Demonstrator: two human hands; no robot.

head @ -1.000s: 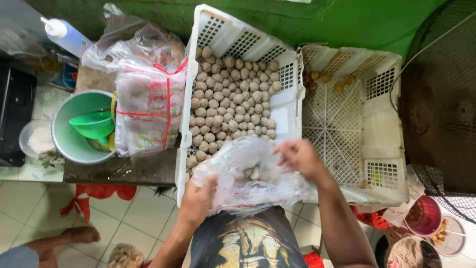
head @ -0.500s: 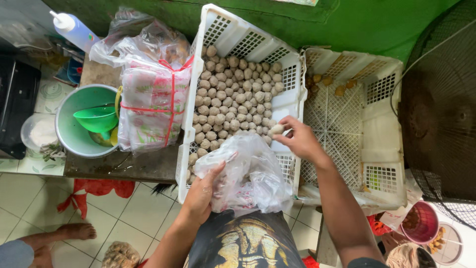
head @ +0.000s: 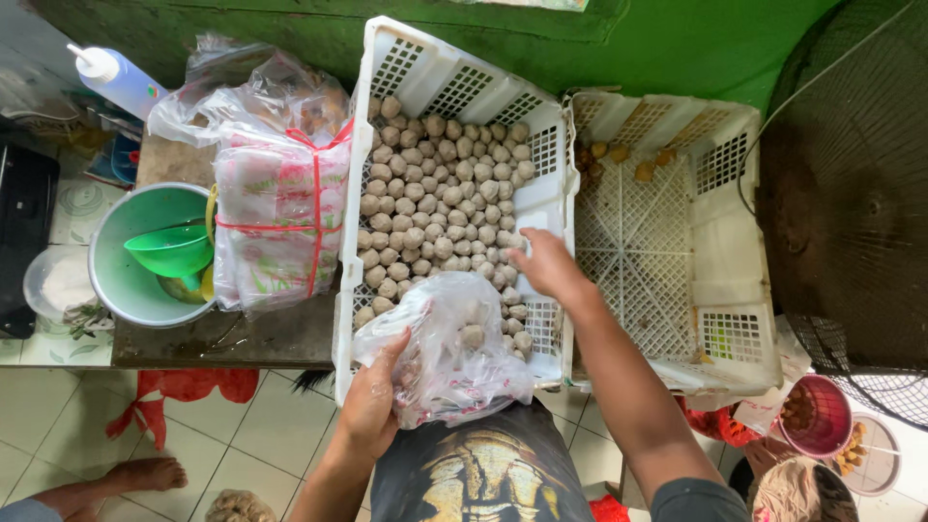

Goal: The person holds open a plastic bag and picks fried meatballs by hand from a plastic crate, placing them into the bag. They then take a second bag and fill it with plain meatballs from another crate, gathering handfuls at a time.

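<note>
Left hand (head: 370,406): grips the clear bag (head: 449,353) by its near edge.
Right hand (head: 543,264): fingers curled, reaching into the crate (head: 454,72), on the meatballs (head: 425,208) just beyond the bag.

Hidden and cut off

Right hand (head: 543,266) fingertips buried among meatballs (head: 435,208), grip unreadable; contents of clear bag (head: 452,348) blurred by plastic; bare foot (head: 145,476) and red bowl (head: 817,416) partly cropped or covered.
</note>
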